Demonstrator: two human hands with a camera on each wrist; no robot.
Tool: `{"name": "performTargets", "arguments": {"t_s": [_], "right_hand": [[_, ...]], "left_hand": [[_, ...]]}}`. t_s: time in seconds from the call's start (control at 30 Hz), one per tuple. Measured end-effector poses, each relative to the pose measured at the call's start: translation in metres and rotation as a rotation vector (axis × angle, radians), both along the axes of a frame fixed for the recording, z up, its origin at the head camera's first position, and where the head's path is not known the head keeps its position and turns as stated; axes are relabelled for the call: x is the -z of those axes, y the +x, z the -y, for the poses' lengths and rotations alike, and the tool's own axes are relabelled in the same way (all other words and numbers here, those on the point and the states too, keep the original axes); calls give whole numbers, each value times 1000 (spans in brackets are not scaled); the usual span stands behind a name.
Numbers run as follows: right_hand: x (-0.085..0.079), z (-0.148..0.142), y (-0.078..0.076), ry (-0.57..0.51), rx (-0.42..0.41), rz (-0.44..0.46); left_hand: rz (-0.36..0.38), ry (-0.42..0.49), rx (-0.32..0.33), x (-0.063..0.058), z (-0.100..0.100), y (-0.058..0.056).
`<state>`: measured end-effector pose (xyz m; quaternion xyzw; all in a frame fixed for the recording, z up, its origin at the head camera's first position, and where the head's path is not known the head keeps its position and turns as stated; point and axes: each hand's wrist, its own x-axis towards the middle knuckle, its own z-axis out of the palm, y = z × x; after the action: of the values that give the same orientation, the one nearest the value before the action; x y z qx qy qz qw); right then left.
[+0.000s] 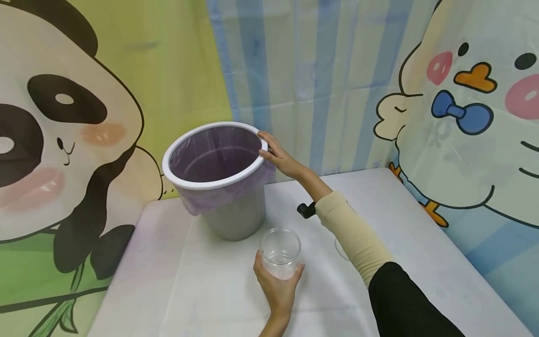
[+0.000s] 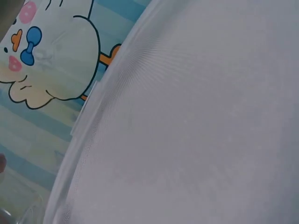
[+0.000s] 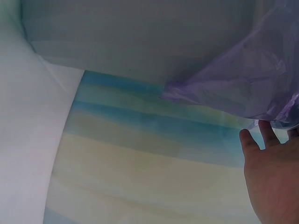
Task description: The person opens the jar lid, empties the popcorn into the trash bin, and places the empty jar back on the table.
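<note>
My left hand (image 1: 275,285) holds a clear glass cup (image 1: 281,247) from the near side, its thumb and fingers curled round the lower part. In the left wrist view, a transparent curved edge, seemingly the glass cup (image 2: 28,212), shows at the lower left corner. The right hand (image 1: 282,159) reaches to the white rim of a grey trash can (image 1: 236,220) and grips it at the right side. A thin purple trash bag (image 1: 227,194) lines the can and hangs over its outside. From the right wrist, this hand (image 3: 273,172) shows beside the bag, some fingers hidden.
A white cloth covers the table (image 1: 210,290). Part of another clear round object (image 1: 340,250) peeks out beside the right sleeve. The small black device (image 1: 306,210) sits by the right wrist. Printed curtains (image 1: 303,84) stand behind the table.
</note>
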<state>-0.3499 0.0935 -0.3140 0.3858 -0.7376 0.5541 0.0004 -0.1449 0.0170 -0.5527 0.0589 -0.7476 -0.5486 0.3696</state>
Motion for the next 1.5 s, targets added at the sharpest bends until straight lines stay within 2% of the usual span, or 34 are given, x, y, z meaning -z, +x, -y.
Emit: {"name": "performTargets", "arguments": {"t_s": [0.23, 0.4, 0.67, 0.83, 1.13, 1.5], "right_hand": [[2, 3, 1, 8, 20, -2], [2, 4, -1, 5, 14, -3], [3, 5, -1, 3, 3, 1], [3, 5, -1, 2, 10, 0], [3, 6, -2, -7, 8, -8], [4, 6, -3, -11, 10, -9]], "left_hand": [[47, -3, 19, 14, 2, 0], [32, 3, 35, 19, 2, 0], [4, 24, 19, 26, 3, 0], [6, 60, 22, 25, 3, 3], [101, 72, -3, 21, 2, 9], [126, 50, 37, 21, 6, 10]]}}
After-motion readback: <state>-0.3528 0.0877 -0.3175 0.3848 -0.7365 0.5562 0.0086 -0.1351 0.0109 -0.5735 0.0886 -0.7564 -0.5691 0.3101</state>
